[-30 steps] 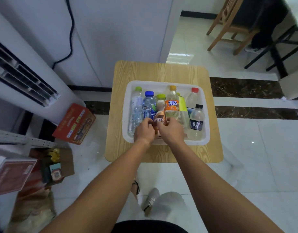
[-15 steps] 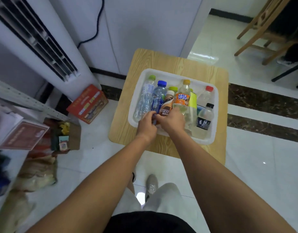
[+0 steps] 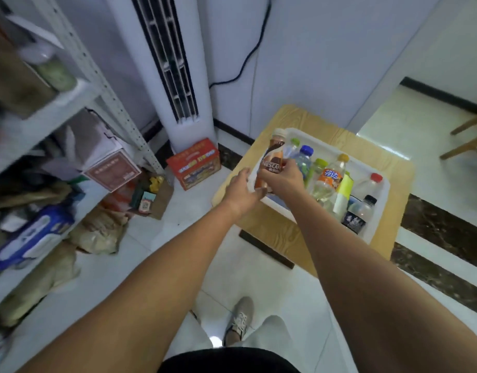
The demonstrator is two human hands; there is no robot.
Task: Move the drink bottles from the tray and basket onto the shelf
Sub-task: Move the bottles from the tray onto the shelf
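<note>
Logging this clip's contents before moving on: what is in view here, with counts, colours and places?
coffee bottle: one, brown, held over the tray's left end
other bottles: at least six, mostly clear with mixed caps, in the tray
tray: one, white, on the table
table: one, light wood, by the wall
shelf: one, white metal, cluttered, far left
air conditioner: one, white tower, against the wall
box: one, red, on the floor by the tower
chair: one, wooden, right edge
right hand: grips the coffee bottle
left hand: open, by the bottle's base
</note>
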